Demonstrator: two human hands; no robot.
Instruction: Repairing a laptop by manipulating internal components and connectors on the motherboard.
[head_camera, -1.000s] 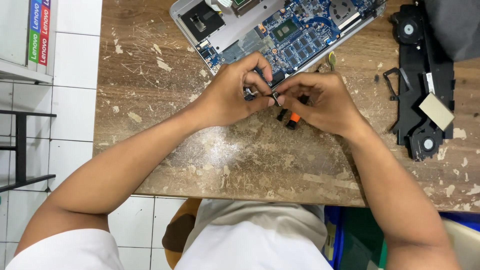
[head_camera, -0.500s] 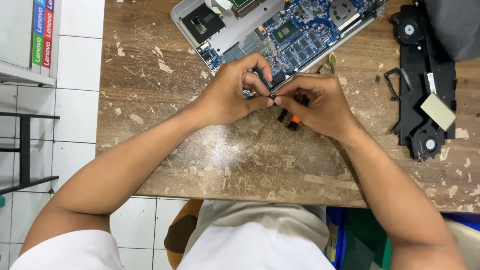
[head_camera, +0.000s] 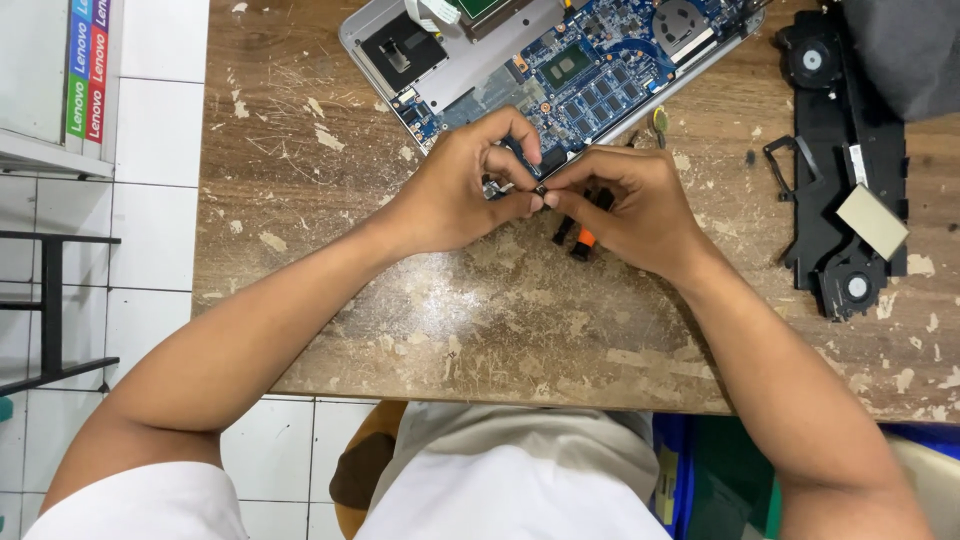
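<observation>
Both hands meet above a scarred, paint-flecked wooden counter (head_camera: 330, 180) over white floor tiles (head_camera: 150, 200): the left hand (head_camera: 455, 195) and right hand (head_camera: 640, 215) pinch a tiny dark part (head_camera: 541, 189) between their fingertips, just in front of the opened laptop (head_camera: 560, 70). A small orange-and-black tool (head_camera: 583, 240) lies under the right hand, and a black fan assembly (head_camera: 835, 160) rests well off to the right.

The wooden tabletop (head_camera: 330, 130) is rough and matt, its brown finish chipped to pale patches, most heavily near the front edge. The opened laptop chassis (head_camera: 470, 75) at the back edge shows smooth, matt silver metal; its blue circuit board (head_camera: 610, 75) is glossy. The black fan assembly (head_camera: 830, 150) near the right edge is matt plastic.
</observation>
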